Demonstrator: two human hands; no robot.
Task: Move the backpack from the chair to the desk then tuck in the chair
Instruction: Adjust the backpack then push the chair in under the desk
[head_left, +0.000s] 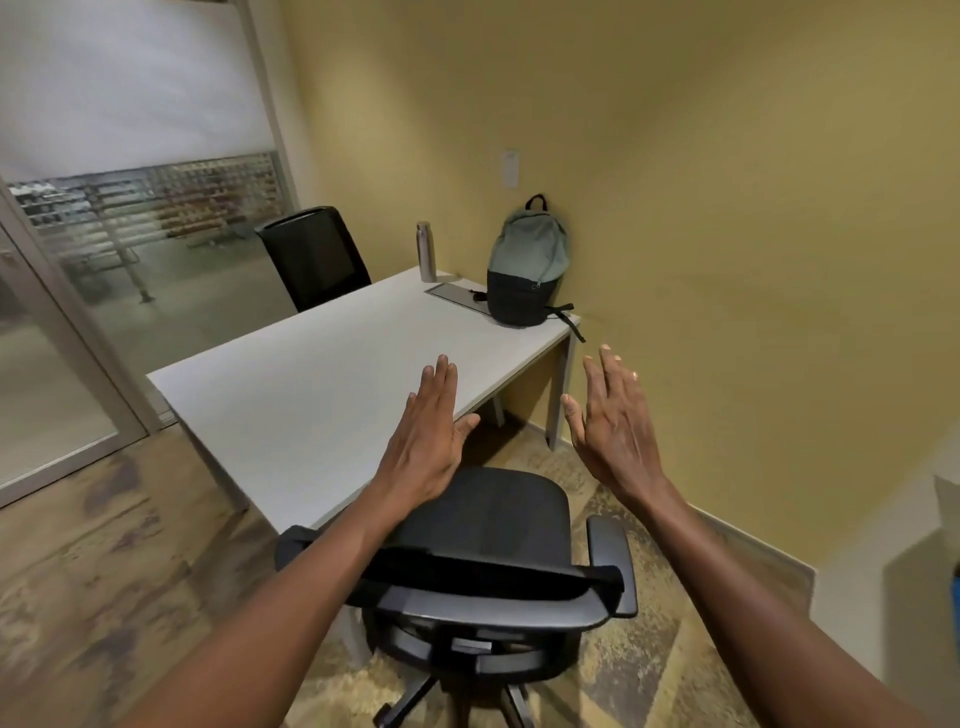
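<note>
A green and black backpack (524, 270) stands upright on the far right corner of the white desk (291, 395), against the yellow wall. A black office chair (493, 525) with armrests stands in front of me, its seat bare and pulled back from the desk's near edge. My left hand (426, 441) hovers flat above the desk edge and the seat, fingers together, holding nothing. My right hand (610, 421) is raised to the right of it with fingers spread, holding nothing. Both hands are above the chair and touch nothing.
A steel bottle (426, 252) stands on the desk near the backpack, beside a cable hatch (457, 292). A second black chair (317, 254) sits behind the desk. Glass partition on the left, yellow wall on the right, a white box (935, 545) at the right edge.
</note>
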